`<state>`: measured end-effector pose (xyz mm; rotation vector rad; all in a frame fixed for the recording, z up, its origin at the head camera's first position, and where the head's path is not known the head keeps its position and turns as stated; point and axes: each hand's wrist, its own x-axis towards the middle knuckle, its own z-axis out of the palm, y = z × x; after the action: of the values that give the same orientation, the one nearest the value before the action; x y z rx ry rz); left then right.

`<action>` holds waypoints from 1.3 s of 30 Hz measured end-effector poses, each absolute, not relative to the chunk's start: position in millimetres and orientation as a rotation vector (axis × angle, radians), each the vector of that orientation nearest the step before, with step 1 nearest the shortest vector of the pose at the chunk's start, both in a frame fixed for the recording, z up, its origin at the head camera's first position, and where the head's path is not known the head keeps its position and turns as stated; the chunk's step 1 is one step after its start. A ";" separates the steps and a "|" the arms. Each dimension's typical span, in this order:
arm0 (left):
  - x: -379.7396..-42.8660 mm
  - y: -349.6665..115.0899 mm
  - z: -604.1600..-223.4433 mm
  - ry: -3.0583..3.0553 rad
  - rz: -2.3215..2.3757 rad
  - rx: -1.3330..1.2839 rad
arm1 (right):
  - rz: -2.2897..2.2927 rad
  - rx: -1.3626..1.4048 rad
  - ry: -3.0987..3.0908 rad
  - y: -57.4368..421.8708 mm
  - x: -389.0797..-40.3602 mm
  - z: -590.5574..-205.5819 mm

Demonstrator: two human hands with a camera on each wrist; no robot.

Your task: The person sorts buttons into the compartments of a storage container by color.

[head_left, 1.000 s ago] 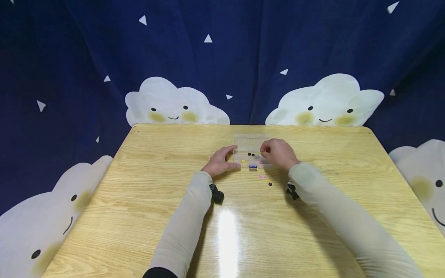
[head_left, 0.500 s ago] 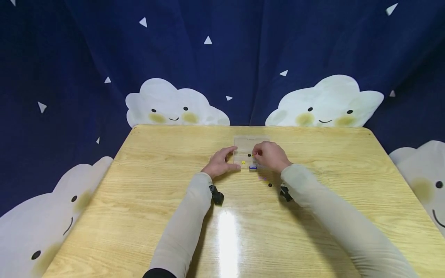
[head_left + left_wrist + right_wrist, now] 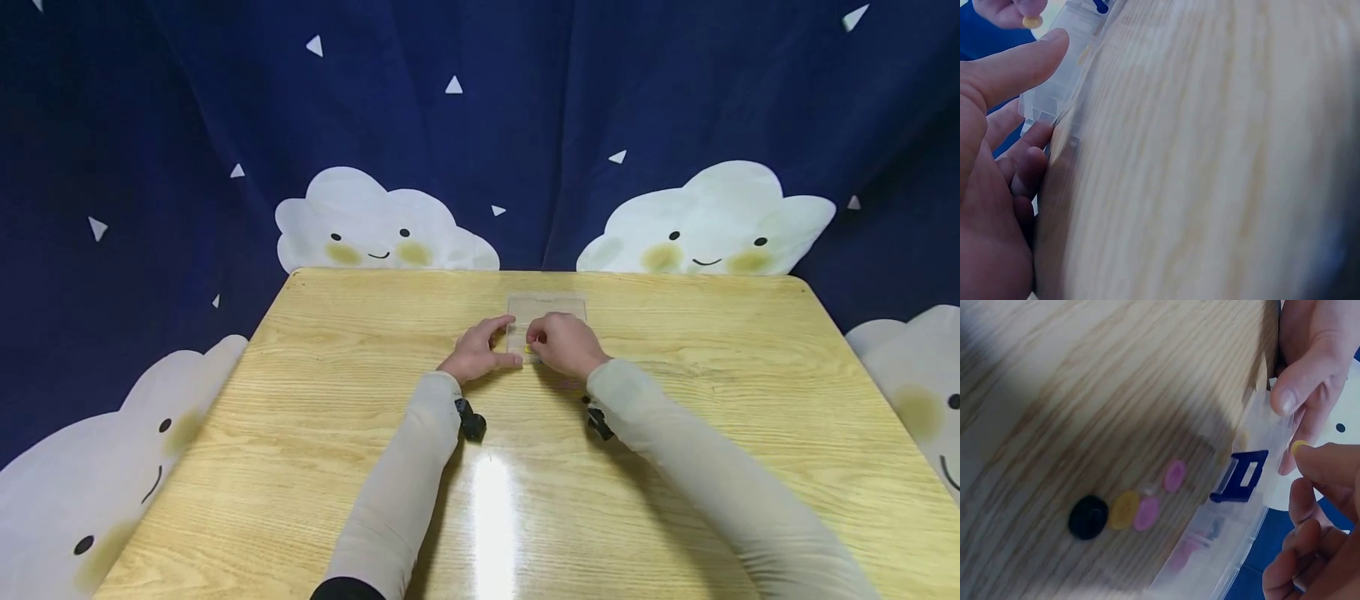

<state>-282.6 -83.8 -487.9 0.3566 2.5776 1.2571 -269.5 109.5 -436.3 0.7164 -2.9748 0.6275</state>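
Observation:
A clear plastic compartment box [image 3: 546, 303] lies with its lid raised at the back, and a blue latch [image 3: 1259, 461] on its front. My left hand [image 3: 474, 353] holds the box's left end, thumb at the front and fingers round the back. My right hand [image 3: 570, 345] is over the left part of the box, pinching a small yellow button [image 3: 1299, 446] between thumb and forefinger. Through the front wall, blurred pink buttons [image 3: 1184, 551] show in a right-hand compartment. In the head view my right hand hides much of the box.
On the wooden table [image 3: 360, 333] before the box lie a black button [image 3: 1088, 517], a yellow button [image 3: 1125, 510] and two pink buttons, one nearer [image 3: 1146, 514] and one by the latch [image 3: 1175, 475]. A dark blue curtain [image 3: 517, 108] with clouds hangs behind the table.
My right hand has moved left across the box with the yellow button, from its right side to its left part. The left hand keeps its hold on the box.

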 end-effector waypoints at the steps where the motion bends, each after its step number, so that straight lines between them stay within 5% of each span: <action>1: -282.6 -83.6 -487.8 2.580 1.258 0.356 | 0.632 0.715 -2.975 108.5 -269.3 -436.3; 39: -284.7 -84.2 -488.5 2.601 1.212 0.389 | 0.589 0.702 -3.007 115.6 -271.8 -438.2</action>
<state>-284.7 -84.2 -488.5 0.3886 2.6014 1.2121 -271.8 115.6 -438.2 0.7023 -3.0068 0.5889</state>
